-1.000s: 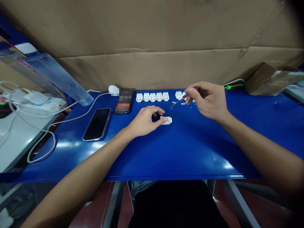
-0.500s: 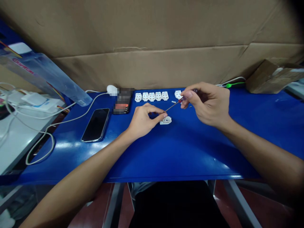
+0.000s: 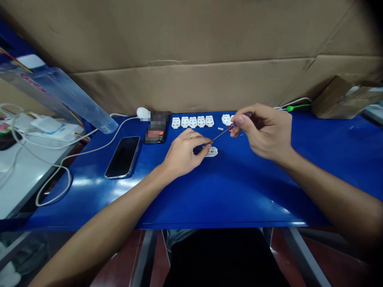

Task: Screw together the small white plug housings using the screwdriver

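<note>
My left hand (image 3: 184, 153) rests on the blue table (image 3: 227, 187), fingers pinched on a small white plastic part (image 3: 212, 151). My right hand (image 3: 265, 129) is closed on a thin screwdriver (image 3: 223, 134) with a red collar; its metal tip points down-left and reaches my left fingertips just above the part. A row of several similar white parts (image 3: 193, 122) lies behind, with another (image 3: 225, 119) near my right fingers. Tiny screws (image 3: 220, 129) lie loose beside them.
A black phone (image 3: 122, 156) lies face up at left, with a second dark device (image 3: 156, 127) behind it. A white cable (image 3: 74, 153) loops off the table's left edge. Cardboard (image 3: 191, 52) walls the back. A clear plastic sleeve (image 3: 66, 97) leans at left, a cardboard box (image 3: 344, 97) at right.
My right hand swung the screwdriver down and left from above the loose screws until its tip met my left fingers at the white part. My left hand stayed on the part.
</note>
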Motion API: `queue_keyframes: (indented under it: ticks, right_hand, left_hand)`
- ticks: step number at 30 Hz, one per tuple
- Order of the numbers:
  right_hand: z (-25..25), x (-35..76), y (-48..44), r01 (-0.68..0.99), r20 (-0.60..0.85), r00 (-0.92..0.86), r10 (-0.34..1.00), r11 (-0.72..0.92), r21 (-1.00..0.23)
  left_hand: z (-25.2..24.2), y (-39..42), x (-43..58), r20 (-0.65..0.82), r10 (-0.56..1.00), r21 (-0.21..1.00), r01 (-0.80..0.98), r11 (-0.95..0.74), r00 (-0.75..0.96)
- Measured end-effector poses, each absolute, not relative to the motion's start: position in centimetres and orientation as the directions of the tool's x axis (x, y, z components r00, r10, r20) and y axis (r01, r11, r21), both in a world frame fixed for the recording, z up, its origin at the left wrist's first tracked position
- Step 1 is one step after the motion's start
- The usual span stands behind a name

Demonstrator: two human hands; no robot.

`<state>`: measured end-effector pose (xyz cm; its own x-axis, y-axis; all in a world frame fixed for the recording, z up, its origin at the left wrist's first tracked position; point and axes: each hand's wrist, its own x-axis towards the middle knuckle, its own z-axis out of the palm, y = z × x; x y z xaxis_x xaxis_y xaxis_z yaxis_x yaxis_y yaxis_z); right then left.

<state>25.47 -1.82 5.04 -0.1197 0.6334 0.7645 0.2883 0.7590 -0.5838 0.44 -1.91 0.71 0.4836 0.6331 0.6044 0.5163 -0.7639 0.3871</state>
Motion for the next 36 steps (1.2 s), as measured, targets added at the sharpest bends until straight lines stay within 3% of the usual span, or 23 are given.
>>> queue_keyframes:
  ticks: [5, 11, 16, 18, 21, 23, 25, 27, 31, 33, 36]
  right_hand:
    - [5.1, 25.8, -1.9, 0.307, 0.741, -0.189, 0.645, 0.755, -0.579]
    - [5.6, 26.4, -1.9, 0.277, 0.646, -0.43, 0.63, 0.774, -0.57]
    - [5.1, 26.6, -1.7, 0.274, 0.647, -0.438, 0.624, 0.778, -0.565]
    - [5.0, 26.8, -1.5, 0.288, 0.652, -0.424, 0.628, 0.776, -0.561]
    - [5.5, 27.3, -1.2, 0.319, 0.682, -0.361, 0.636, 0.772, -0.551]
    - [6.1, 27.8, -0.8, 0.333, 0.716, -0.289, 0.635, 0.768, -0.547]
    - [6.7, 28.4, -0.5, 0.342, 0.743, -0.225, 0.631, 0.765, -0.546]
    - [7.0, 28.9, -0.2, 0.351, 0.751, -0.187, 0.633, 0.757, -0.551]
    - [7.1, 29.6, 0.3, 0.37, 0.758, -0.169, 0.63, 0.753, -0.544]
    - [7.1, 29.7, 0.5, 0.367, 0.773, -0.17, 0.611, 0.768, -0.525]
    - [7.2, 29.6, 0.5, 0.349, 0.784, -0.162, 0.599, 0.778, -0.522]
  left_hand:
    - [0.6, -1.8, 0.4, 0.589, 0.645, 0.369, 0.549, -0.75, 0.487]
    - [0.7, -1.7, 0.2, 0.544, 0.649, 0.366, 0.545, -0.754, 0.532]
    - [1.1, -2.3, 0.4, 0.49, 0.687, 0.42, 0.545, -0.726, 0.537]
    - [1.4, -2.5, 0.5, 0.454, 0.725, 0.495, 0.53, -0.689, 0.518]
    - [1.7, -1.9, 0.3, 0.374, 0.831, 0.735, 0.414, -0.537, 0.412]
    - [1.9, -0.7, 0.2, 0.212, 0.902, 0.887, 0.314, -0.339, 0.375]
    - [2.1, 1.1, 0.4, 0.057, 0.924, 0.924, 0.33, -0.192, 0.377]
    - [2.5, 3.1, 1.0, 0.08, 0.931, 0.859, 0.449, -0.246, 0.356]
    - [3.2, 6.2, 3.4, 0.234, 0.815, 0.475, 0.669, -0.571, 0.53]
    - [3.2, 7.1, 4.6, 0.231, 0.776, 0.291, 0.719, -0.631, 0.588]
    - [2.8, 8.0, 5.8, 0.207, 0.757, 0.173, 0.739, -0.651, 0.619]
